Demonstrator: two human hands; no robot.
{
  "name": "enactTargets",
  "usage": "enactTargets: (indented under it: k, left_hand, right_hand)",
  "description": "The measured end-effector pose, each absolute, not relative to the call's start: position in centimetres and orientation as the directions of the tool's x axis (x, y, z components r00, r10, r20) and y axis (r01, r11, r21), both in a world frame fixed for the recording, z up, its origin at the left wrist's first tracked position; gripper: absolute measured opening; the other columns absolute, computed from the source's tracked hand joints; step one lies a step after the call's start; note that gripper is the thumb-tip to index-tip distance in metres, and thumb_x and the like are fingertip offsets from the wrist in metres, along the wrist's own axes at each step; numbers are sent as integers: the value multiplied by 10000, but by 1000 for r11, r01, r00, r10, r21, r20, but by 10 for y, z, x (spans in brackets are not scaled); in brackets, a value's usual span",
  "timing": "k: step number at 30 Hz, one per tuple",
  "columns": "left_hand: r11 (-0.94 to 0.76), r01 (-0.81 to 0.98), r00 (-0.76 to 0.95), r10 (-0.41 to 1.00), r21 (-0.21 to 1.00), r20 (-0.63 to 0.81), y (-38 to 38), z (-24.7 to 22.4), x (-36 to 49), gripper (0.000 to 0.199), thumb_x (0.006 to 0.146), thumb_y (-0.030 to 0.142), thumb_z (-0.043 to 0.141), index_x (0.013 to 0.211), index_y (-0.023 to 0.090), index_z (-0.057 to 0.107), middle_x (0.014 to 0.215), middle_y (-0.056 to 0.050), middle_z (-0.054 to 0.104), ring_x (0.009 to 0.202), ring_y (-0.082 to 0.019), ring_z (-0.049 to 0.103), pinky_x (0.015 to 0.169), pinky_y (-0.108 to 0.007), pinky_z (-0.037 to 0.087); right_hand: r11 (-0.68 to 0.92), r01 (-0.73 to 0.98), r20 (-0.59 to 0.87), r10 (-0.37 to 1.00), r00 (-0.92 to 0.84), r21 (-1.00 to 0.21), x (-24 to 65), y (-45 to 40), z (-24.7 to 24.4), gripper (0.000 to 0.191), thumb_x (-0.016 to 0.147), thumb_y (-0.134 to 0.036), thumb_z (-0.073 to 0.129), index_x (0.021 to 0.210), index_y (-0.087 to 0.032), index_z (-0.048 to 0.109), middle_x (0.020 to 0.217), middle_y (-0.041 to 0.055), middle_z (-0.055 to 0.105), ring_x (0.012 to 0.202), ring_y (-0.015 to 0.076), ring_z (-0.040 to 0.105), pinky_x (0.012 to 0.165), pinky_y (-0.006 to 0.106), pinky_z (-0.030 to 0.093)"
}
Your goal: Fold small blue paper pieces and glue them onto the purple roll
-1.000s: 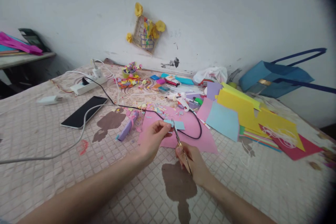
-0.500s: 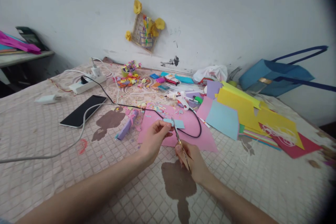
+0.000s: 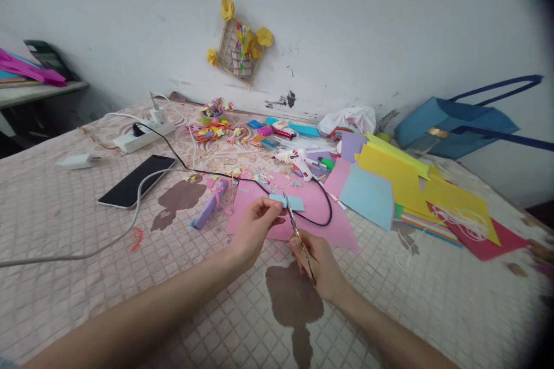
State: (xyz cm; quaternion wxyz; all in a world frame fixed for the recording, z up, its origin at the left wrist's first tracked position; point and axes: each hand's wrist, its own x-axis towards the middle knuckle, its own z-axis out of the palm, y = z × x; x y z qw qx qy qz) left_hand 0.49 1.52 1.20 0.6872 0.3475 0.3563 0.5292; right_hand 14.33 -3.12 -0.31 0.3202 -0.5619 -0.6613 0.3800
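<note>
Between the fingertips of my left hand [image 3: 258, 223] is a small light-blue strip of paper [image 3: 296, 203], pinched at its left part. My right hand [image 3: 318, 262] grips a pair of scissors [image 3: 295, 226] by the handles, and their blades cross the strip near its middle. Below the strip lies a pink sheet of paper [image 3: 329, 234] on the table, with tiny paper scraps [image 3: 259, 177] strewn over its far part. The black cord of a white glue gun [image 3: 298, 162] loops across that sheet, just beyond my hands.
Left of the sheet lie a purple paper roll [image 3: 210, 204], a phone [image 3: 137, 181] and a white power strip [image 3: 145, 137] with cables. To the right are light-blue paper [image 3: 367, 193], yellow sheets [image 3: 392, 176] and white string [image 3: 461, 222]. A blue bag [image 3: 454, 127] stands at the back right.
Hardly anything differs. Both hands, the scissors and the blue strip keep nearly the same place, and the view has shifted very slightly.
</note>
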Motion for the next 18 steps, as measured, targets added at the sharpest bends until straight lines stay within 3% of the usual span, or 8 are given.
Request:
enactTargets:
  k: [18]
  left_hand:
    - [200, -481, 190, 974, 854, -121, 16, 12, 5, 171, 717, 299, 683, 701, 150, 600, 742, -7, 616, 740, -116, 567, 729, -260, 439]
  right_hand:
    - [100, 529, 8, 985, -172, -843, 145, -31, -3, 427, 869, -556, 348, 631, -206, 405, 449, -42, 411, 422, 112, 388, 415, 224, 283]
